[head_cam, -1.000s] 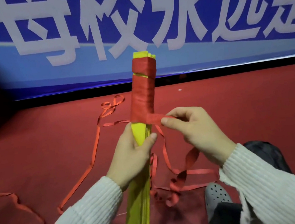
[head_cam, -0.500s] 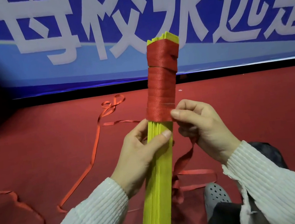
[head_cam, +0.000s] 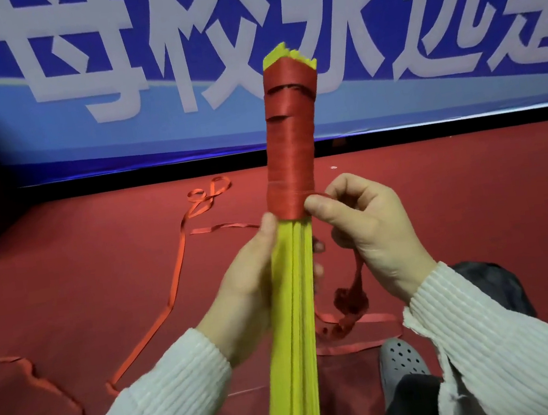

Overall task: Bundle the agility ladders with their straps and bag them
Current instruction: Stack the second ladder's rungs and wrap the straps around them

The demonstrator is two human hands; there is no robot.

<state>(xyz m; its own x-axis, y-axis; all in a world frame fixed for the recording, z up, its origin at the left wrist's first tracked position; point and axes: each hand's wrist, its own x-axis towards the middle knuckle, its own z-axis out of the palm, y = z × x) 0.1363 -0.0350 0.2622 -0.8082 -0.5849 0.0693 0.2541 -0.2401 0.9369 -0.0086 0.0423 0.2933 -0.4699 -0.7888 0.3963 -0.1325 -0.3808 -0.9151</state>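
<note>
The left hand [head_cam: 250, 279] holds the yellow ladder bundle [head_cam: 295, 308] upright, fingers curled round it. Just beside it, the right hand [head_cam: 368, 230] pinches the red strap [head_cam: 291, 150], wound round the bundle's top above both hands. More strap lies on the red floor [head_cam: 472, 200].

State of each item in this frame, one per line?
Yellow rung bundle: upright, stacked, upper part wrapped.
Red strap: wound round the bundle's top; the rest trails loose on the floor.
Left hand: grips the bundle below the wrap.
Right hand: pinches the strap at the wrap's lower edge.
</note>
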